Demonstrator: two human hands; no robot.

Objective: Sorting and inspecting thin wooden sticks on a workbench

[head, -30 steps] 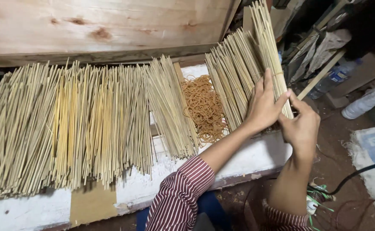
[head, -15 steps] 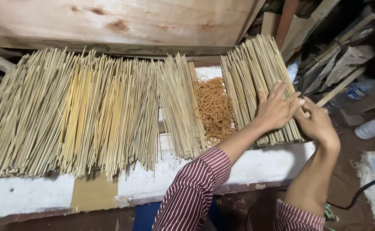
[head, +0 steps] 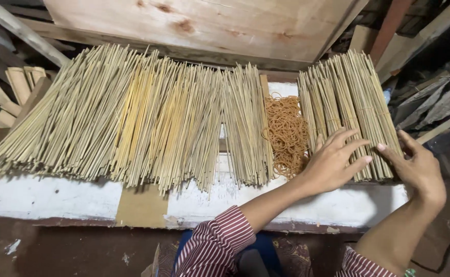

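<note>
— What are we working on here?

— We have a low white board (head: 50, 197), scuffed and chipped, with a tan patch of cardboard (head: 141, 206) set into its front edge. A big plywood sheet (head: 209, 23) leans behind it, and scrap timber (head: 430, 97) is piled off to the right, so we're in a cluttered wood workshop with a dark dirt floor.

— And what do we count on the board?

— One wide spread of loose bamboo sticks (head: 117, 115) across the left and middle, far too many to number; one heap of tan rubber bands (head: 285, 132) in the gap; and at the right a row of tied stick bundles (head: 348, 102), roughly five or six, though we can't separate them for certain.

— How do they look?

— The sticks are thin, straight and dry, pale straw to yellow, with ragged ends. The bands are small soft loops, tangled together.

— Where are our hands?

— Our left hand (head: 335, 161) lies flat on the near end of the bundles, fingers spread, pinching nothing. Our right hand (head: 415, 166) rests against the outer bundle at the board's right edge, fingers extended and open, pressing the side rather than gripping. Both striped sleeves (head: 214, 246) show at the bottom.
</note>
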